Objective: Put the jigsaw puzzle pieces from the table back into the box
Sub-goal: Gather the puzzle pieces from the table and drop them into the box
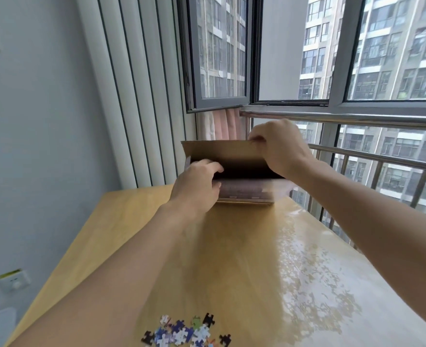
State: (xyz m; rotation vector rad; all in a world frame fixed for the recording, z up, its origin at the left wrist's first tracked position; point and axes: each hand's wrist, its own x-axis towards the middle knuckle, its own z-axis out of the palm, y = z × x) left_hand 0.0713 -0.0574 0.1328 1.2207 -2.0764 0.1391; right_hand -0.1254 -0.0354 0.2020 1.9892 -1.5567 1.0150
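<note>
A cardboard puzzle box stands at the far edge of the wooden table, its brown lid flap raised upright. My left hand grips the box's near left rim, fingers curled into the dark opening. My right hand pinches the top right edge of the raised flap. A small heap of several coloured jigsaw pieces lies on the table near its front edge, well away from both hands.
A metal railing and open window stand right behind the box. Vertical blinds and a pink curtain hang at the back left. A wall socket sits low on the left wall.
</note>
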